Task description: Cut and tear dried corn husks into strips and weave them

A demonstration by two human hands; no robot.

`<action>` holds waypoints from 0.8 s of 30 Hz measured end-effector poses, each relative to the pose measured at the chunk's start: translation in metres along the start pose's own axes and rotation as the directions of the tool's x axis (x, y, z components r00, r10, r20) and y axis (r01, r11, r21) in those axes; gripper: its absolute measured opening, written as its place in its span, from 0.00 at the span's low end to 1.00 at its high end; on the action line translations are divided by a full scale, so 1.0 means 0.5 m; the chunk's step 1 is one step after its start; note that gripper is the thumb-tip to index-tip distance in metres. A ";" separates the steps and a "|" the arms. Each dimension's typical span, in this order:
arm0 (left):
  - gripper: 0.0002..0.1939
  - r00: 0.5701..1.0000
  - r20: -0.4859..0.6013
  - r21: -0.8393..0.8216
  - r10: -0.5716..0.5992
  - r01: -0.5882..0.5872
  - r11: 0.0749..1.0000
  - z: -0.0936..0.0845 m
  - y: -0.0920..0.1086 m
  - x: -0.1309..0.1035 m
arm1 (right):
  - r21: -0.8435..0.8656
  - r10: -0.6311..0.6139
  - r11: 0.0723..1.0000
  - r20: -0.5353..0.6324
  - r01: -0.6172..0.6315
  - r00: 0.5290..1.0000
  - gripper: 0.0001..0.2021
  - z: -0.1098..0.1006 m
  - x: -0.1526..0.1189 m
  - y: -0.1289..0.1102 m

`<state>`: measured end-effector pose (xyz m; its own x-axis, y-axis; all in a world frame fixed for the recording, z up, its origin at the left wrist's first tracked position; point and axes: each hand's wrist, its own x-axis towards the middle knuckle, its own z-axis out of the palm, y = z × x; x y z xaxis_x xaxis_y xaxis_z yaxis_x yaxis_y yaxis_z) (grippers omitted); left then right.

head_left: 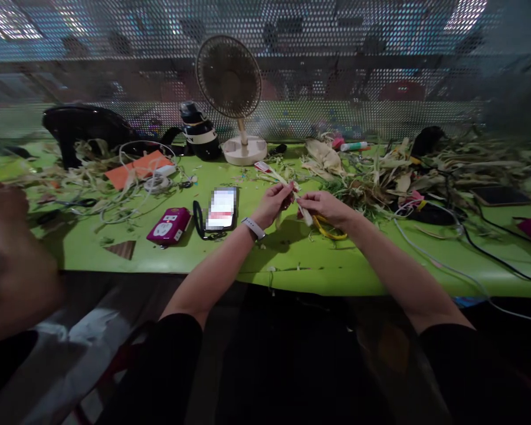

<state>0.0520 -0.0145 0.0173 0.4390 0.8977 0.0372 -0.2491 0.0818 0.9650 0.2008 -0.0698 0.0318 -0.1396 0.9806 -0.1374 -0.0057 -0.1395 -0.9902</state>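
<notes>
Over the green table, my left hand (pixel 277 202) and my right hand (pixel 321 205) are close together, fingers pinched. Both grip a pale husk strip (pixel 305 213), whose lower end slants down past my right fingers. A whitish length with a red and white tip (pixel 262 167) extends up beyond my left hand; whether it is the same piece I cannot tell. My left wrist wears a pale band (pixel 253 228). Beneath my right hand lies a yellow loop (pixel 330 231), partly covered by that hand. The fingertips hide part of the strip.
A white desk fan (pixel 244 150) and dark bottle (pixel 202 139) stand at the back. Left of my hands are a phone (pixel 222 209) and magenta case (pixel 170 226). Dried husks (pixel 383 171) and cables cover the right. Another person's arm (pixel 17 265) is at far left.
</notes>
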 end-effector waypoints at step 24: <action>0.10 0.992 0.092 -0.310 -0.091 0.115 0.944 -0.002 -0.011 0.008 | -0.833 -0.616 0.471 -0.075 0.291 0.784 0.14 0.002 -0.017 0.013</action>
<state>0.0541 -0.0108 0.0120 0.5373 0.8429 -0.0270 -0.4524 0.3151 0.8343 0.2010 -0.0792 0.0267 -0.0321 0.8651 0.5005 0.7815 0.3339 -0.5271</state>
